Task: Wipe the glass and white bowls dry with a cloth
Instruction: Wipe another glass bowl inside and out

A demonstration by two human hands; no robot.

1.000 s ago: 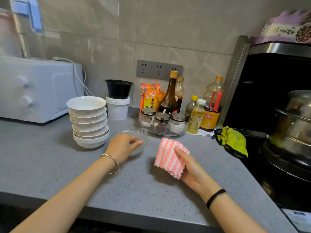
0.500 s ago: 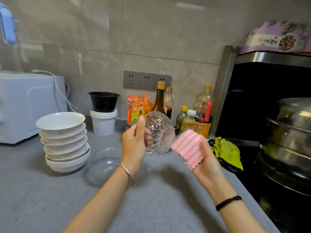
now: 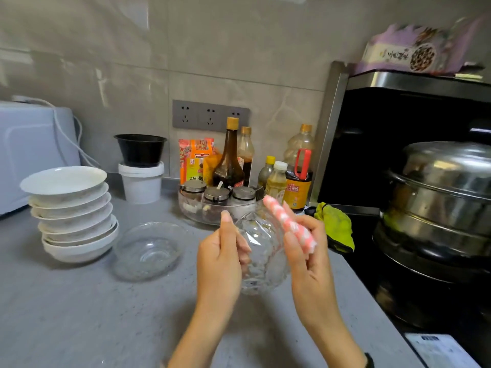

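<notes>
My left hand holds a patterned glass bowl on its side above the counter. My right hand grips a folded pink-and-white striped cloth and presses it against the bowl's right side. A second glass bowl sits upright on the grey counter, left of my hands. Further left stands a stack of several white bowls.
A glass tray of spice jars and sauce bottles stand behind my hands. A yellow-green cloth lies to the right by a steel steamer pot. A white tub with a black bowl and a white appliance are at the back left.
My left hand lifted one glass bowl off the other and tilted it on its side. My right hand raised the cloth from the counter and brought it onto the lifted bowl.
</notes>
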